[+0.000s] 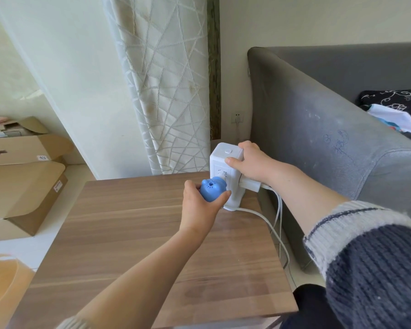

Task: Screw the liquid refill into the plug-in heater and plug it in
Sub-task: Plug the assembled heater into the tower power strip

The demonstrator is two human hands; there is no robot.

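Blue plastic plug-in heater is gripped in the left hand, thumb and fingers wrapped round its body, and is held against the front face of a white tower power strip at the far right corner of the wood-grain table. Strip is steadied from the top by the right hand, thumb pressed on its front upper edge, fingers closed over the far side.

Progress, as judged: liquid refill can't be made out separately; it is either hidden by the left hand or already screwed in, so the screwing step is prob. done but not confirmed. Plug-in step appears under way: heater's back is at the socket face, approx. level w/ the front outlet, but whether the pins are fully seated can't be told. Left to do: full insertion, and perhaps the switch, if the strip is off.

A white adapter is already plugged into the strip's right side, w/ white cables trailing off the table's right edge toward the grey sofa.

Writing: no brand legible on heater or strip. A small handwritten label on a cardboard box at left is seen, too small to read. Blue scribbles on the sofa arm are visible, not legible. A wall socket sits behind the strip, unused.
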